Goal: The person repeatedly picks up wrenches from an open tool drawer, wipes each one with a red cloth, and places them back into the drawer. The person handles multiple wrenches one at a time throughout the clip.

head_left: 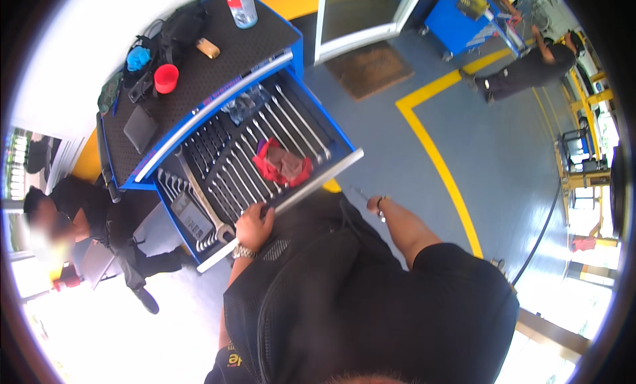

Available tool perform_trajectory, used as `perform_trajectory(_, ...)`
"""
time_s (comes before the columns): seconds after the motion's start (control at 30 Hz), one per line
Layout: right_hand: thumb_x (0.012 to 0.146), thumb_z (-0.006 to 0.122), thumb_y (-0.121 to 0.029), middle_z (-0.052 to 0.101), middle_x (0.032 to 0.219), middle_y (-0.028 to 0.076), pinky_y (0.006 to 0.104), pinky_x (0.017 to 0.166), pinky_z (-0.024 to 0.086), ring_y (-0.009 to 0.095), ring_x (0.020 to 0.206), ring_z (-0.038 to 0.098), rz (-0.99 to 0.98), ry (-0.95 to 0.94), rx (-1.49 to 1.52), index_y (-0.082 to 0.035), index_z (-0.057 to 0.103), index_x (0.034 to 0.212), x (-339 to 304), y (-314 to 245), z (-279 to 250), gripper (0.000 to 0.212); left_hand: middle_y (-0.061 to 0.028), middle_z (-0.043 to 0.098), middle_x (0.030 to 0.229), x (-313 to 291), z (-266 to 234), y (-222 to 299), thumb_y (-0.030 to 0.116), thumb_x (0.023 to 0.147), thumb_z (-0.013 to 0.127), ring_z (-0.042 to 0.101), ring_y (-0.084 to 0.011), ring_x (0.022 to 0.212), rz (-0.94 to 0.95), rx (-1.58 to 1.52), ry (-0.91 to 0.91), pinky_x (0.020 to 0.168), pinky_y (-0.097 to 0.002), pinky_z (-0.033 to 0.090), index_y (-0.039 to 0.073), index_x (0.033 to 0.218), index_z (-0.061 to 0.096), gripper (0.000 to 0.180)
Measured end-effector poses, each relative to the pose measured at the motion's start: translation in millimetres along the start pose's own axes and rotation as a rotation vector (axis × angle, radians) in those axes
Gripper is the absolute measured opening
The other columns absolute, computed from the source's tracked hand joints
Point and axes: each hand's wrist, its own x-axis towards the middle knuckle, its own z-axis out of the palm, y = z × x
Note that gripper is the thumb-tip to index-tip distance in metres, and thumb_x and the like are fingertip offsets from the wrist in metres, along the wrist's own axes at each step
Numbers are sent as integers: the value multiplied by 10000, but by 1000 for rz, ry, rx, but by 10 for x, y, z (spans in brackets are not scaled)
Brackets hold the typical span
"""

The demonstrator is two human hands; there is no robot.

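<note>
My left hand, a metal watch on its wrist, is closed over the silver front edge of a pulled-out tool drawer. Rows of combination wrenches lie in the drawer's dark tray. One much larger wrench rests across them near the left end. A crumpled red cloth covers part of the wrenches close to the drawer front. Out to the right, over the floor, my right hand is closed on a slim metal tool; its exact kind is too small to make out.
On the blue cabinet's black top stand a red cup, a spray can and a dark bag. One person sits at left; another bends near a blue tool cart. A brown mat lies by the door.
</note>
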Motion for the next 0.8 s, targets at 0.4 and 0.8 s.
perform_trajectory(0.4,927,504,-106,732,1076,181,442,752,571,304,917,737,289,194,844,14,696,1175,-1532,-1007,-716,335,-128,717,912,-23,-242,-93,300,912,675,703,-334,820,-67,123,-34,719,-425,544,62,1029,707,267)
perform_trajectory(0.8,921,527,-140,714,1192,165,415,919,538,295,1101,700,386,156,920,-25,699,1213,-1596,-1148,-65,358,-151,713,868,-2,-247,59,265,909,676,700,-336,784,-53,179,-7,693,-428,537,47,992,706,236)
